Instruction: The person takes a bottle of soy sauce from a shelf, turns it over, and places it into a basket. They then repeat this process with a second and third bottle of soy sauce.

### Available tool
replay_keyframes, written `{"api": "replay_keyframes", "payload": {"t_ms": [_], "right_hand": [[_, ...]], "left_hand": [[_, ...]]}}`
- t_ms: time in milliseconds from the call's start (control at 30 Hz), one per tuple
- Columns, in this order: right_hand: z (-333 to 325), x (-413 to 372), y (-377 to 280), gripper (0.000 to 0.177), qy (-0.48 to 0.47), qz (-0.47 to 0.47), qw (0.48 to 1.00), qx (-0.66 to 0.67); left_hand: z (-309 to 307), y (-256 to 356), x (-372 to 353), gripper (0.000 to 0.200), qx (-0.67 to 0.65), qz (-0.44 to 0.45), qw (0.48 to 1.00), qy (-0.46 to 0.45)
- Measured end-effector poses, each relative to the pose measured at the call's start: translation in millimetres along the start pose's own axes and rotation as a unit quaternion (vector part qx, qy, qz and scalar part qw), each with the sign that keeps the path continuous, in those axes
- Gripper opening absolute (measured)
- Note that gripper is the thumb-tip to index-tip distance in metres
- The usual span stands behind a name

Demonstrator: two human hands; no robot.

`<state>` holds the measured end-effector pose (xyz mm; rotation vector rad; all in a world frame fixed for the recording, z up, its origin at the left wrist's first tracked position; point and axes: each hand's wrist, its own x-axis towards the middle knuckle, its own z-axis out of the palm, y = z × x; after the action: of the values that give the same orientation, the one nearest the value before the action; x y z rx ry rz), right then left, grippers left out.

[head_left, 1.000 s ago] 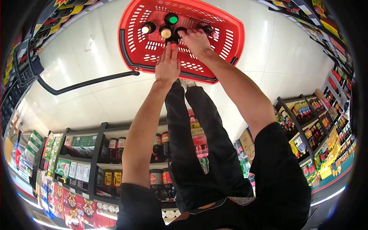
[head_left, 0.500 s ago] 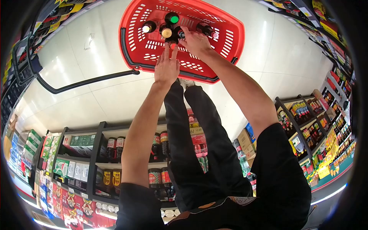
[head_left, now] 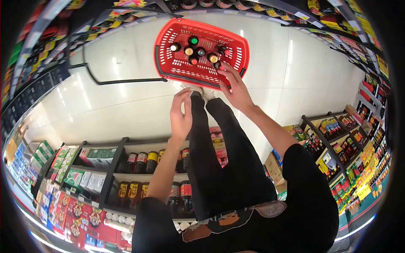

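A red shopping basket (head_left: 162, 63) with slotted walls stands on the floor in front of my feet. Several dark bottles are inside, among them a green-capped bottle (head_left: 193, 41), a white-capped bottle (head_left: 174, 47) and, further right, a tan-capped bottle (head_left: 213, 58). My right hand (head_left: 237, 90) hangs over the basket's near right side, fingers apart, fingertips close to a red-capped bottle (head_left: 218, 65). Outside the near left rim is my left hand (head_left: 182, 118), its fingers loosely bent and the thumb apart, with nothing visible in it.
One black basket handle (head_left: 126, 82) reaches out to the left over the pale tiled floor (head_left: 270, 63). Stocked shelves (head_left: 122, 168) with jars and boxes lie below, and a bottle rack (head_left: 333, 143) stands at the right. More shelving lines the top.
Both hands have drawn back from the bottles in the middle of the basket, the right one shifting to the right. More bottle caps show at the basket's right. The basket appears smaller.
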<state>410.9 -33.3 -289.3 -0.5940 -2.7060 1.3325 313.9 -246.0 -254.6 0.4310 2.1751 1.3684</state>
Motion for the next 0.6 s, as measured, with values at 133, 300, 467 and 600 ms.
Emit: {"api": "replay_keyframes", "payload": {"t_ms": [133,300,467,600], "right_hand": [[-72,-32,-105,0.032,0.004,0.039,0.992,0.117],[-136,-52,-196,0.024,-0.015,0.046,0.962,0.269],[-189,-62,-253,0.021,-0.025,0.006,0.944,0.330],[-222,-82,-283,0.020,-0.012,-0.017,0.943,0.332]], "left_hand": [[-41,121,-42,0.020,-0.097,-0.055,0.994,0.013],[-79,232,-87,0.024,-0.149,-0.015,0.988,0.019],[-104,287,-125,0.027,-0.074,0.046,0.995,0.046],[-109,302,-151,0.022,-0.099,0.052,0.990,0.083]]}}
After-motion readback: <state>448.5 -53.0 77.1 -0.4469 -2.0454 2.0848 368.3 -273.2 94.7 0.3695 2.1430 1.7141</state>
